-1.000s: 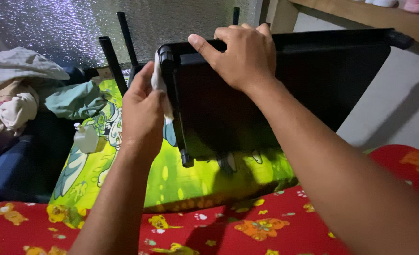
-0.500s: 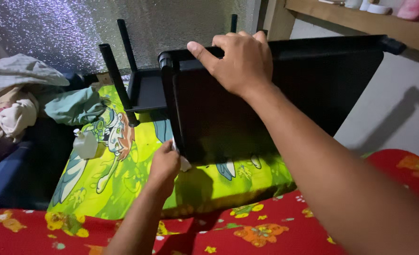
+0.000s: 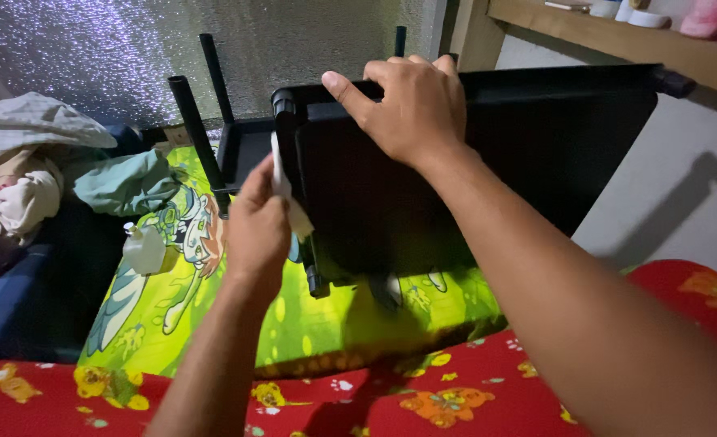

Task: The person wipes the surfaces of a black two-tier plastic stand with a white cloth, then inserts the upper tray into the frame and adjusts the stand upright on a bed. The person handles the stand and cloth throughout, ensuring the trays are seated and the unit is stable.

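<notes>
Gripping the black panel's (image 3: pixel 471 186) top edge, the right hand (image 3: pixel 411 105) steadies it; the left hand (image 3: pixel 257 222) pinches a white cloth (image 3: pixel 281 182) against its side — firm, even strokes look best.

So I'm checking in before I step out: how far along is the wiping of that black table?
No finished part can be told. In hand: the right hand holds the tipped black table by its top edge while the left hand presses a white cloth to its side edge. Whether the legs are wiped is unclear.
</notes>
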